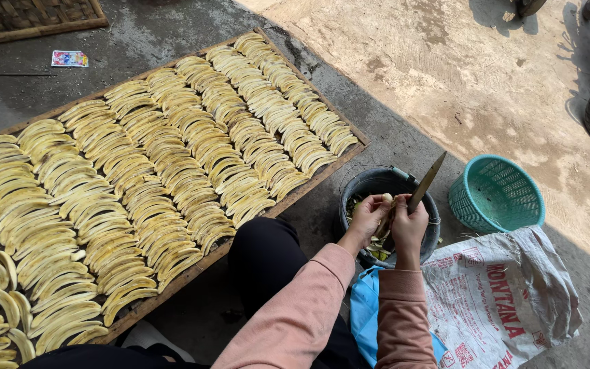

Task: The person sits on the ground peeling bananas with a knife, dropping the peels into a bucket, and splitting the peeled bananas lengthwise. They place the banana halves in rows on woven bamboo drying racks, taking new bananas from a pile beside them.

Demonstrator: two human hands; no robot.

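Rows of peeled bananas (151, 178) fill the wooden tray (322, 174) right to its near edge. Just right of it, over the dark bucket (367, 188), the left hand (369, 217) grips a small banana (386, 199) while the right hand (409, 225) is closed around a knife (426, 182). Bare concrete lies open beyond the teal basket (496, 195) at far right.
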